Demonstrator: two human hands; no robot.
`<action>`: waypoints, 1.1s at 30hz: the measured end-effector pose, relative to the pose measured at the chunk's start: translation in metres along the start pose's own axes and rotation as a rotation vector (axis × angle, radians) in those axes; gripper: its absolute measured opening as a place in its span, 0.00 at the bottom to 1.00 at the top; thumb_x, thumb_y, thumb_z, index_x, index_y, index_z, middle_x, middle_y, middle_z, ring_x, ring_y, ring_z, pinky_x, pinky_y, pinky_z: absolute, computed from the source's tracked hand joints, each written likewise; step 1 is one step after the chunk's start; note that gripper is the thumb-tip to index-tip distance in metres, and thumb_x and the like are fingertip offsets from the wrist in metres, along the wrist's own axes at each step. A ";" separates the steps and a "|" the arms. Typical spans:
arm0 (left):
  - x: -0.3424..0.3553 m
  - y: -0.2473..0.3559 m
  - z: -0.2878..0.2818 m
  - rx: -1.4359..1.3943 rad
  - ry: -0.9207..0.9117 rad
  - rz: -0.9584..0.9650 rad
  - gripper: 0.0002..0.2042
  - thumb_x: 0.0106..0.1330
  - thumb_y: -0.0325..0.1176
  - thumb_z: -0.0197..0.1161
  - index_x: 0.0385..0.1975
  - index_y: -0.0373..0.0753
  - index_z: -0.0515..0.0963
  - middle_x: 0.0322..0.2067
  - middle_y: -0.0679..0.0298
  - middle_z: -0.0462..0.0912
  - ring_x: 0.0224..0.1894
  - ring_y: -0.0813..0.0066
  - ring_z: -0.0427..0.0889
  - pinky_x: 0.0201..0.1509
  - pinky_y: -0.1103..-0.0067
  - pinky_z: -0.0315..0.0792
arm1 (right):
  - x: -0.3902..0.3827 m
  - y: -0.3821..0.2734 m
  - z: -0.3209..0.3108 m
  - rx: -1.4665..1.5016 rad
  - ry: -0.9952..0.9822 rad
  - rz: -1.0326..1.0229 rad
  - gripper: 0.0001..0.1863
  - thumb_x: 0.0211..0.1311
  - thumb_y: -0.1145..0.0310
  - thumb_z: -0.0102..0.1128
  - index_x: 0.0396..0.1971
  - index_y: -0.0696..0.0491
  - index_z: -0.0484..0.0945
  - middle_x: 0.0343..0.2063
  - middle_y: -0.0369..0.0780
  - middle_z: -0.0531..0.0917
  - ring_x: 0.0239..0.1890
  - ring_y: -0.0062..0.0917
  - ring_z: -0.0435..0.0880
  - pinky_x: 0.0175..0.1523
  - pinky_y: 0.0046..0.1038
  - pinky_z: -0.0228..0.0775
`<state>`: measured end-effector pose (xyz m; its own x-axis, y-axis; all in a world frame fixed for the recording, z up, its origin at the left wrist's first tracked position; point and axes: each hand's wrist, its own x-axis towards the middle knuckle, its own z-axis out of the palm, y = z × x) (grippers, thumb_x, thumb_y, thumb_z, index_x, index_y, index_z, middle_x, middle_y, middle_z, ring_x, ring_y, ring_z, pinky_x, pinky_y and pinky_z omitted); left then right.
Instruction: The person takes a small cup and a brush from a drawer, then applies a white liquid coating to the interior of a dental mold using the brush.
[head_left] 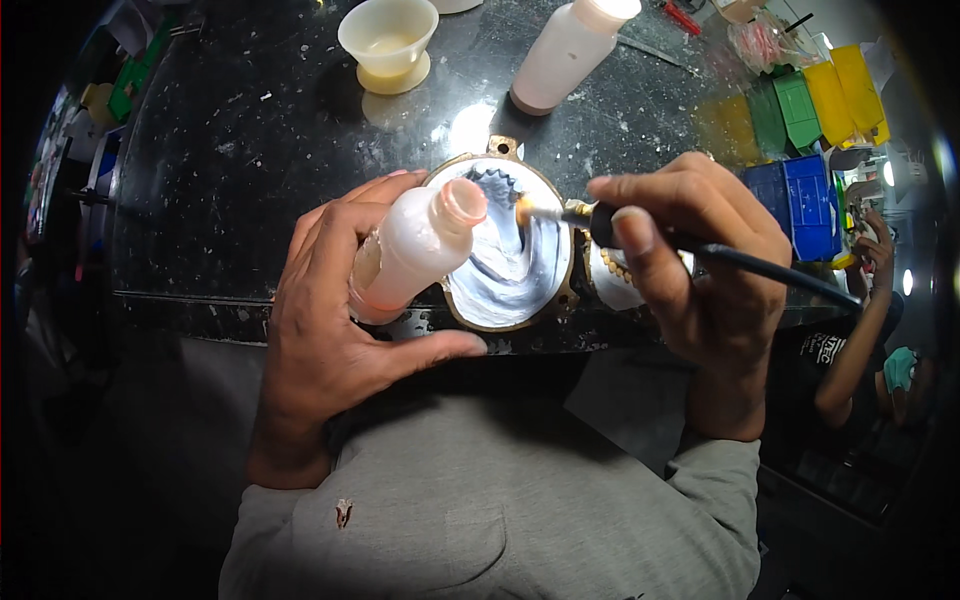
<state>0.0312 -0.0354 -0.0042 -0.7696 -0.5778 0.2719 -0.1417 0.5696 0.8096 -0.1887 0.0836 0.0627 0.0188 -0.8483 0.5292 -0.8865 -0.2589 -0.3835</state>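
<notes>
My left hand (325,315) is wrapped around an uncapped, translucent whitish plastic bottle (408,250), its thumb stretched along the table's front edge. The bottle leans right, its open neck over the left side of a dental flask (503,147), a brass-coloured metal frame filled with white plaster. A curved arch-shaped hollow with a toothed grey edge shows in the plaster mould (520,285). With my right hand (715,245) I grip a black-handled brush (775,268), its pale bristles touching the mould's upper right. A second flask half (612,280) with a row of teeth lies partly hidden under that hand.
Beyond the flask stand a cloudy yellowish cup (390,40) and another bottle (565,55) holding pinkish liquid. A thin metal tool (660,57) lies at the far right. Yellow (850,95), green (797,110) and blue bins (795,208) line the right side. Another person (850,355) works there.
</notes>
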 end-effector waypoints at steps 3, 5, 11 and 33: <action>0.000 -0.001 0.000 -0.026 -0.004 -0.014 0.44 0.34 0.37 0.86 0.55 0.33 0.69 0.55 0.52 0.76 0.57 0.68 0.76 0.61 0.73 0.70 | 0.014 -0.012 -0.010 -0.037 -0.109 0.027 0.09 0.59 0.70 0.64 0.31 0.62 0.82 0.20 0.40 0.79 0.22 0.21 0.75 0.25 0.22 0.64; -0.002 0.000 -0.001 -0.030 -0.021 -0.038 0.43 0.34 0.37 0.86 0.54 0.33 0.69 0.53 0.54 0.77 0.55 0.69 0.77 0.60 0.73 0.71 | 0.018 -0.007 -0.005 -0.068 -0.113 -0.077 0.10 0.59 0.70 0.64 0.29 0.62 0.81 0.20 0.41 0.79 0.22 0.23 0.77 0.25 0.23 0.65; 0.000 0.002 -0.005 0.077 -0.038 -0.014 0.42 0.36 0.36 0.85 0.54 0.33 0.69 0.46 0.59 0.78 0.50 0.73 0.78 0.55 0.75 0.72 | 0.026 -0.001 0.000 0.031 -0.136 -0.094 0.08 0.59 0.73 0.65 0.27 0.62 0.79 0.21 0.41 0.80 0.23 0.26 0.79 0.26 0.26 0.67; -0.004 -0.002 -0.004 -0.212 0.069 -0.176 0.33 0.42 0.31 0.79 0.50 0.37 0.71 0.43 0.57 0.76 0.46 0.68 0.77 0.51 0.71 0.73 | 0.013 0.001 -0.010 0.105 -0.163 0.027 0.11 0.64 0.67 0.62 0.31 0.62 0.82 0.23 0.41 0.83 0.23 0.22 0.80 0.27 0.23 0.68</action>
<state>0.0368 -0.0364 -0.0049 -0.6995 -0.6995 0.1464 -0.1304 0.3263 0.9362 -0.1934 0.0773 0.0764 0.0777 -0.9169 0.3915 -0.8349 -0.2744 -0.4771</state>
